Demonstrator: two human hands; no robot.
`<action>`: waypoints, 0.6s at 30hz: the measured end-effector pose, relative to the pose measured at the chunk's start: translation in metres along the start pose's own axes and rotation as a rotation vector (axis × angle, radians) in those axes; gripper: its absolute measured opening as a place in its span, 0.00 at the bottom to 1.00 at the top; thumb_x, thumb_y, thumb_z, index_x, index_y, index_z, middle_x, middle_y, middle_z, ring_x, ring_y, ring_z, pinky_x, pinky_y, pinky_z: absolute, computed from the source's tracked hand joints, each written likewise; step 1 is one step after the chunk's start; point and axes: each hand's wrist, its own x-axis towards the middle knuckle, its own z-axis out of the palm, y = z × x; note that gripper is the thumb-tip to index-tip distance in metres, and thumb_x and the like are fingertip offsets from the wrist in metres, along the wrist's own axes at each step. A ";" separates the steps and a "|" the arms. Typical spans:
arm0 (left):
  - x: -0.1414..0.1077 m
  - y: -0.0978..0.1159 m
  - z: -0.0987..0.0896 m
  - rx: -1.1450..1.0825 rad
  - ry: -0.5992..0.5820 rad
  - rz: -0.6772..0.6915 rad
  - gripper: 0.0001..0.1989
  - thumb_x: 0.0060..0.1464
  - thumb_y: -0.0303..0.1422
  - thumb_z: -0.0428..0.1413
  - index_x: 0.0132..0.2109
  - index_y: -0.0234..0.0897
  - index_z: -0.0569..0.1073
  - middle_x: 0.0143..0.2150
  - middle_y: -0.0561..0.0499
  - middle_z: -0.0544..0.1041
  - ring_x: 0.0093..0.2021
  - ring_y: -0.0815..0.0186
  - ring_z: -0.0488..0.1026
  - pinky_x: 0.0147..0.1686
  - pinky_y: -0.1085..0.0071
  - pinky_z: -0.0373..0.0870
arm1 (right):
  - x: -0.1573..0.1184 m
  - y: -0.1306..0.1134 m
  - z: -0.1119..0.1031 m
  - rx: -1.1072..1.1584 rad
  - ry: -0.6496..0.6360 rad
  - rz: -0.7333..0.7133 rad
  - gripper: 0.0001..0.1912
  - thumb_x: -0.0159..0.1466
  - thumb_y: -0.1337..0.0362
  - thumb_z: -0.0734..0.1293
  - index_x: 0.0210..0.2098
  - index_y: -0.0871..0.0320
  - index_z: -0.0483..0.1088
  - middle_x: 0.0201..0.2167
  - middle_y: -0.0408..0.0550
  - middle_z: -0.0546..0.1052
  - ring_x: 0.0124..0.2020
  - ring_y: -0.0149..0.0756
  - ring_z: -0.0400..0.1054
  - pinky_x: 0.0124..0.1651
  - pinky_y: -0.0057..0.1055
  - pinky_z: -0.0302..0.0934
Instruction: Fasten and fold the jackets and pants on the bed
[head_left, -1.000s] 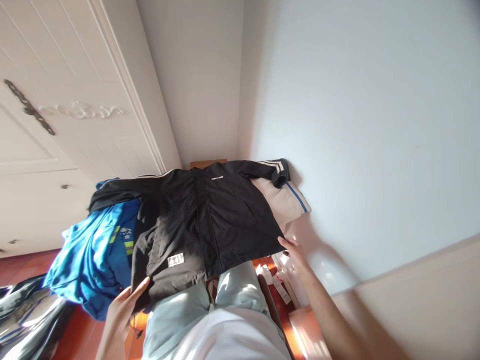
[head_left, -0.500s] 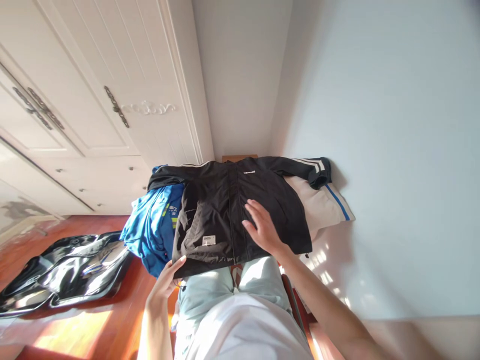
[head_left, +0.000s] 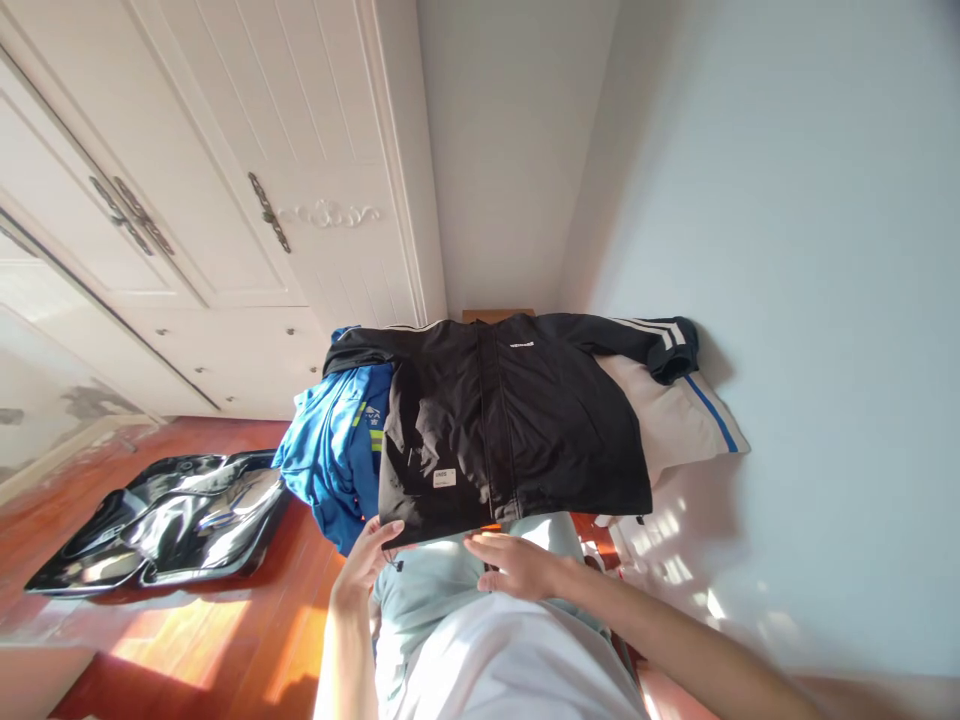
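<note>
A black jacket (head_left: 559,420) with white sleeve stripes lies spread out, front up, over other clothes. My left hand (head_left: 369,556) pinches its lower left corner, thumb on top of the fabric. Just below the hem's middle is my right hand (head_left: 517,566), fingers extended to the left and nothing seen in it. Under the jacket's left side shows a blue garment (head_left: 330,440) with yellow-green stripes. A pale garment (head_left: 667,420) with a blue stripe sticks out at the right.
An open black suitcase (head_left: 187,520) lies on the reddish wooden floor (head_left: 176,640) at the left. Behind it stands a white wardrobe (head_left: 225,130) with metal handles. A pale blue wall (head_left: 810,300) rises at the right.
My right hand has moved from over the jacket's front down to just below its hem. My left hand still grips the corner. The view has shifted, so everything sits further right.
</note>
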 end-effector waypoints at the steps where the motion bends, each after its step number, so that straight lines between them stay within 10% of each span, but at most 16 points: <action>1: -0.001 -0.001 0.000 -0.017 0.012 0.006 0.20 0.32 0.33 0.71 0.35 0.33 0.76 0.29 0.48 0.81 0.29 0.57 0.80 0.31 0.66 0.79 | -0.001 -0.003 -0.008 0.016 0.028 -0.016 0.30 0.68 0.55 0.66 0.65 0.64 0.63 0.60 0.61 0.71 0.62 0.49 0.65 0.65 0.40 0.59; 7: -0.003 -0.003 -0.005 -0.052 0.039 0.036 0.19 0.34 0.33 0.69 0.37 0.33 0.76 0.29 0.49 0.82 0.31 0.55 0.81 0.31 0.66 0.79 | 0.033 -0.008 -0.051 -0.070 0.552 0.003 0.23 0.71 0.62 0.60 0.64 0.57 0.64 0.55 0.57 0.74 0.59 0.42 0.67 0.62 0.43 0.63; 13: 0.000 -0.005 -0.012 -0.024 -0.033 0.032 0.20 0.33 0.36 0.70 0.36 0.33 0.77 0.29 0.47 0.81 0.28 0.57 0.79 0.29 0.66 0.77 | 0.028 0.013 -0.014 -0.227 0.282 0.113 0.24 0.66 0.61 0.67 0.60 0.62 0.68 0.64 0.63 0.67 0.68 0.50 0.57 0.69 0.52 0.52; 18: 0.005 -0.015 -0.021 -0.036 -0.020 -0.041 0.22 0.28 0.36 0.73 0.33 0.34 0.74 0.24 0.52 0.76 0.20 0.64 0.74 0.18 0.74 0.67 | -0.028 0.001 0.016 -0.118 0.329 0.240 0.22 0.63 0.56 0.69 0.53 0.59 0.73 0.56 0.60 0.75 0.59 0.49 0.67 0.63 0.50 0.61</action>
